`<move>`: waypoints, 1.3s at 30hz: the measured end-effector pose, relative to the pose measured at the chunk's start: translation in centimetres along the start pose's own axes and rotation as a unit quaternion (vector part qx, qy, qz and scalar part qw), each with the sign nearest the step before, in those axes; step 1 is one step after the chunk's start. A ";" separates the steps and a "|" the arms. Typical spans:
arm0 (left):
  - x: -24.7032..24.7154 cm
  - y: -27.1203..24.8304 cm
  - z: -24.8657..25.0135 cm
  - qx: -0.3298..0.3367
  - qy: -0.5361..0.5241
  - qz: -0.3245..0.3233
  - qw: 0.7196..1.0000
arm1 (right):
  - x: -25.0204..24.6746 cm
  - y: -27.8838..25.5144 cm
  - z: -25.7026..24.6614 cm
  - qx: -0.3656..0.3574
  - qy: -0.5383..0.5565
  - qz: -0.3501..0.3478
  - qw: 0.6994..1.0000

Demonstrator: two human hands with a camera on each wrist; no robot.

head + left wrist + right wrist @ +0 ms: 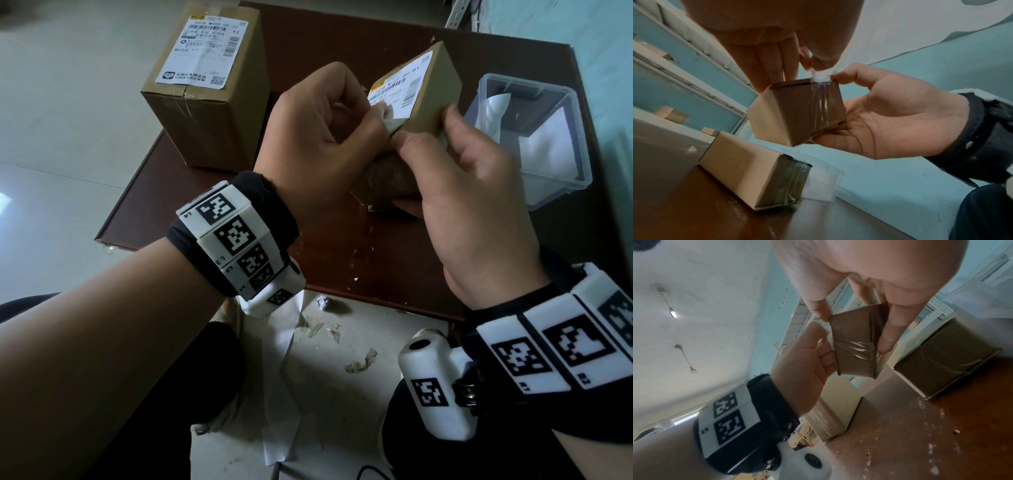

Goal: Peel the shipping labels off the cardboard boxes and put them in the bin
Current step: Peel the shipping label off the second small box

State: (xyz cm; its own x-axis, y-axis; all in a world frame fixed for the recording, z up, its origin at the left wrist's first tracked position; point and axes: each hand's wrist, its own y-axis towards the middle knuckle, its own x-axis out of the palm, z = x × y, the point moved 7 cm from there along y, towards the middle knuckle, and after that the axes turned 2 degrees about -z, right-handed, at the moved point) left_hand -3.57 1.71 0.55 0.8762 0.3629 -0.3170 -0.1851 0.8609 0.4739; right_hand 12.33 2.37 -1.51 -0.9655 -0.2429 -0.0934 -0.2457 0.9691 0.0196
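Note:
My right hand [430, 127] holds a small cardboard box [435, 85] tilted above the brown table [376, 246], thumb on its near corner and fingers along its right side. A white shipping label [402, 87] covers the box's top face. My left hand [381, 114] pinches the label's lifted near corner [813, 73] between thumb and forefinger. From the right wrist, the right hand's fingers [889, 335] wrap the box's taped end [855, 344]. A clear plastic bin [548, 186] stands to the right with white peeled labels inside.
A larger cardboard box [209, 113] with its own label [202, 51] stands at the table's back left corner. Crumpled paper and tape scraps [363, 363] lie on the floor by the near edge. Shelving [694, 53] lines the blue wall behind.

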 end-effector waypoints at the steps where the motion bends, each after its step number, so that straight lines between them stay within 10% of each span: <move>1: 0.0 0.0 -0.1 0.000 -0.006 -0.004 1.000 | 0.0 0.0 0.0 0.001 -0.002 -0.001 1.000; 17: 1.0 -0.3 -1.1 -0.047 -0.076 -0.111 0.990 | -0.9 0.6 0.6 0.047 -0.017 0.029 0.998; 39: 0.3 -0.3 -1.1 0.000 -0.025 -0.059 0.998 | -0.6 -0.1 0.6 0.053 -0.001 0.080 0.995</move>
State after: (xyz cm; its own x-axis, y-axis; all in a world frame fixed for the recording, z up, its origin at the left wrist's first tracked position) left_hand -3.69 1.92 -0.60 0.9131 0.2407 -0.3290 -0.0792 0.8965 0.4360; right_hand 13.01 2.49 -2.06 -0.9913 -0.0860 -0.0996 -0.0791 0.9943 -0.0710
